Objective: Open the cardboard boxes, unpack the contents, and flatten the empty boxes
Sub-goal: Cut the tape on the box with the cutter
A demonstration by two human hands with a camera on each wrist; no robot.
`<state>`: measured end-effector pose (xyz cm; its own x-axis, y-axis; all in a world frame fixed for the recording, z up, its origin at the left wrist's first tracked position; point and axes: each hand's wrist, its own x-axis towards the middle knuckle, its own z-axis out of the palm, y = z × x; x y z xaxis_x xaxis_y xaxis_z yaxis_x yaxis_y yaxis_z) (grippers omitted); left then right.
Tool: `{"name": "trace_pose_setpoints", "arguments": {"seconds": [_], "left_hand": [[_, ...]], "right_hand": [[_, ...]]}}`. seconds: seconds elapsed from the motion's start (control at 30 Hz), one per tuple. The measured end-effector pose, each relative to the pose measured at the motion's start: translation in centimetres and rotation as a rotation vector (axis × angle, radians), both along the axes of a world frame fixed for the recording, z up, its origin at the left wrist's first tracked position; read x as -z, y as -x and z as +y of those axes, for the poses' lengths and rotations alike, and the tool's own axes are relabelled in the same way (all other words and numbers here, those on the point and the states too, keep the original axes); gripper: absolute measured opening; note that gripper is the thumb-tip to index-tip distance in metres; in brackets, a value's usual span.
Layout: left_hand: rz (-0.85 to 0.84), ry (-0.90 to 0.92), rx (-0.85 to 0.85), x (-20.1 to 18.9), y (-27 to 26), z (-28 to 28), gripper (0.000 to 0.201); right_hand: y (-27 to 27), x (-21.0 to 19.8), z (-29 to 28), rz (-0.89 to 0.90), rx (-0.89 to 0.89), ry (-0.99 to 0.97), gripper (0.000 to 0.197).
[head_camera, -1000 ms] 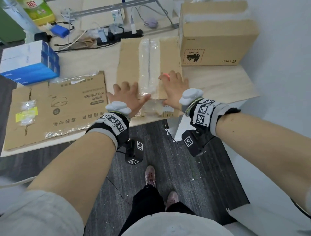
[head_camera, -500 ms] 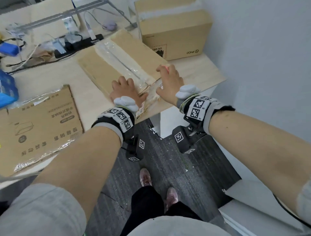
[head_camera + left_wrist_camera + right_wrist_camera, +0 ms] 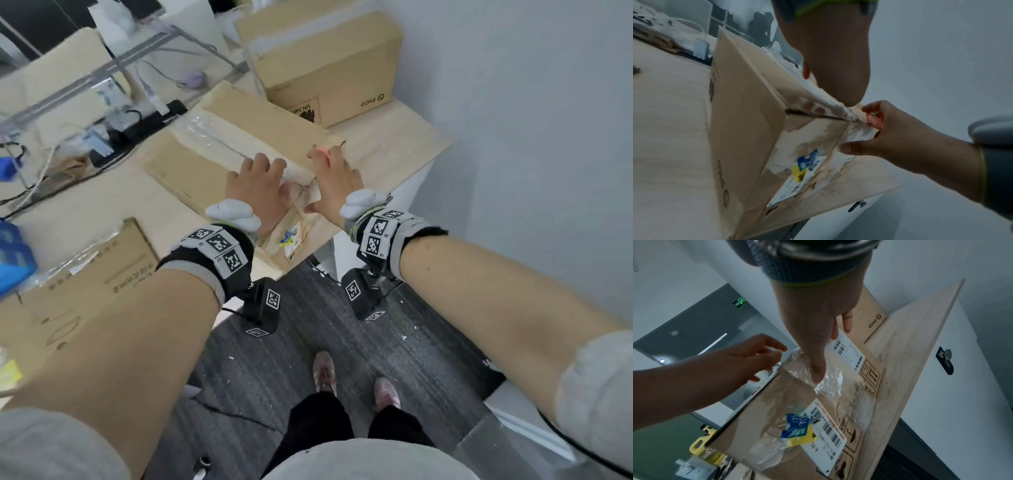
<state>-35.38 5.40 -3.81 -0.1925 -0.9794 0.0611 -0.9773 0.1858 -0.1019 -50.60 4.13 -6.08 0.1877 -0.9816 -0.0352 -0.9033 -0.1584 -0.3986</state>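
Note:
A taped cardboard box (image 3: 239,137) (image 3: 748,129) (image 3: 787,410) lies askew on the table's near right corner, with a shipping label on its near end. My left hand (image 3: 260,185) (image 3: 830,65) (image 3: 748,356) rests flat on its top by the near edge, and its thumb presses that edge. My right hand (image 3: 335,178) (image 3: 900,138) (image 3: 813,313) sits at the box's near right corner. Its thumb and bent forefinger pinch the crumpled clear tape (image 3: 858,134) (image 3: 830,378) at the end seam. The box flaps are closed.
A larger sealed PICO box (image 3: 325,61) (image 3: 871,316) stands just behind, against the white wall. Flattened cardboard (image 3: 96,274) lies at the near left, a blue carton (image 3: 13,253) beside it. A power strip and cables (image 3: 137,126) run along the back. The table (image 3: 394,147) ends right of the box.
The box has turned on the table, its far end swinging left. Both hands stayed on its near end, and the right thumb has come down onto the tape.

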Motion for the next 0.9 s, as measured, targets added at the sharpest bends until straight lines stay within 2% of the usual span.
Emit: {"name": "trace_pose_setpoints", "arguments": {"seconds": [0.07, 0.17, 0.53, 0.67, 0.77, 0.8, 0.9], "left_hand": [[0.050, -0.086, 0.137, 0.2, -0.2, -0.8, 0.041], [0.124, -0.167, 0.138, 0.5, -0.6, -1.8, 0.032], [-0.023, -0.318, 0.151, 0.0, -0.1, -3.6, 0.033], [-0.021, -0.343, 0.110, 0.3, 0.5, -4.3, 0.032], [0.028, -0.358, 0.081, 0.3, 0.3, -4.5, 0.027], [0.039, -0.385, 0.080, 0.1, 0.2, -4.6, 0.028], [0.034, -0.416, 0.077, -0.4, 0.1, -4.8, 0.031]], "right_hand": [[0.1, 0.1, 0.1, -0.011, 0.028, 0.005, 0.095], [0.2, 0.4, 0.2, -0.028, 0.041, 0.001, 0.097], [0.4, 0.6, 0.3, -0.113, 0.051, -0.044, 0.089], [0.5, 0.1, 0.5, -0.198, 0.068, -0.080, 0.069], [0.5, -0.2, 0.4, -0.309, 0.081, -0.054, 0.031], [0.5, -0.3, 0.3, -0.333, 0.079, -0.028, 0.026], [0.3, -0.9, 0.3, -0.380, 0.046, -0.041, 0.031]]}}
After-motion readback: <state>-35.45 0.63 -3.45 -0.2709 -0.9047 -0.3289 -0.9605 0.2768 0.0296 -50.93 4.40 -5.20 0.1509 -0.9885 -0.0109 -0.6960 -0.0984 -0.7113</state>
